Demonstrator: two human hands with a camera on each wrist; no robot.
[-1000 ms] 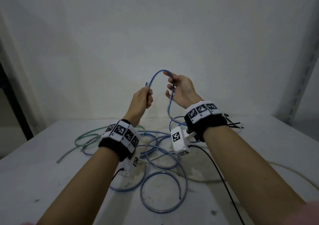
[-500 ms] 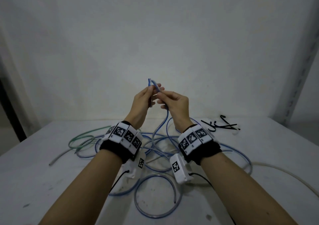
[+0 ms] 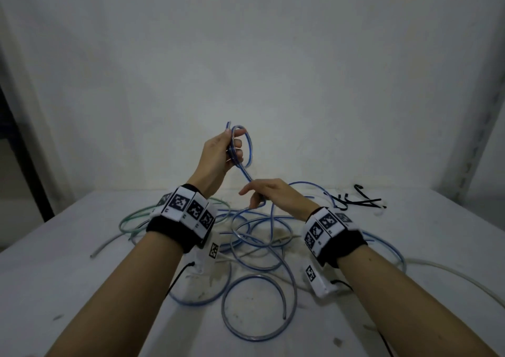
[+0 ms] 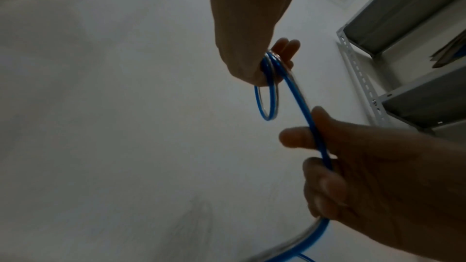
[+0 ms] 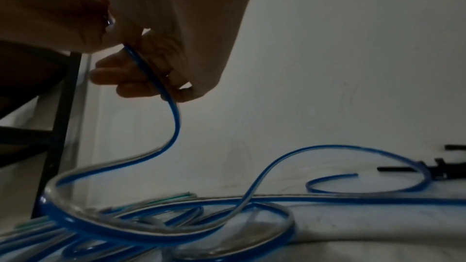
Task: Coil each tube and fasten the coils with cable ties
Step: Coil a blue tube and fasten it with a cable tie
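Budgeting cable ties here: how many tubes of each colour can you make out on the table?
blue tubes: 2 at least, since three cut ends show
green tubes: 1 at least
pale tubes: 1 at least
Total: 4 at least; the tangle hides an exact count.

Pale grey worktop [image 3: 68, 261], matte, w/ dark scuffs and a brownish stain near its middle. Behind it a plain off-white wall [image 3: 273, 55], unevenly lit, faint marks low down. Grey perforated-metal shelving unit [image 4: 393, 51] at the right; slotted upright w/ holes, two dark shelf boards, some flat items on one shelf, too blurred to ID. Its upright also shows at the right edge in the head view [image 3: 472, 110]. Black metal frame [image 5: 60, 127] at the left, one vertical post w/ crossbars; also seen as a dark post [image 3: 24, 151] beside the worktop's far-left corner.
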